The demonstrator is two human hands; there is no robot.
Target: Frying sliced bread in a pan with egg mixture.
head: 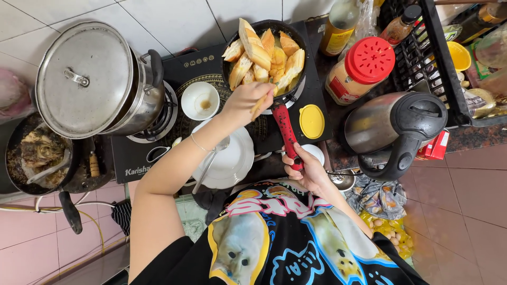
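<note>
I see the left hand (244, 103) closed on a slim wooden utensil (262, 100), chopsticks or a stick, can't tell which, its tip poking into the bread pieces. The right hand (305, 168) is clamped on the end of the red speckled handle (288, 134) of the small black frying pan (264, 58). The hands are well apart.

The pan sits on the black flat cooktop (195, 66) near the back edge of the surface, heaped with golden toasted bread chunks (261, 55) stacked above the rim.

Risks, my read:
- The pile is tall and loose. A hard prod from the utensil could tip a chunk over the rim onto the cooktop, or against the jar with the red perforated lid (362, 71) just beside it.
- The right hand holds only the far end of a long handle, so there is lots of leverage. A twist or lift could tilt the pan and slide the whole heap.
- The yellow round lid (311, 121) lies on the cooktop just beside the handle and could get knocked or heat up.
- The small white bowl (200, 100) and the white plate with a metal spoon (232, 155) sit under the left forearm, so an elbow drop could clip them.
- The steel electric kettle (393, 129) is near the right elbow.
- The big lidded steel pot (92, 79) sits tilted on the burner to the left; I wouldn't bump it.
</note>
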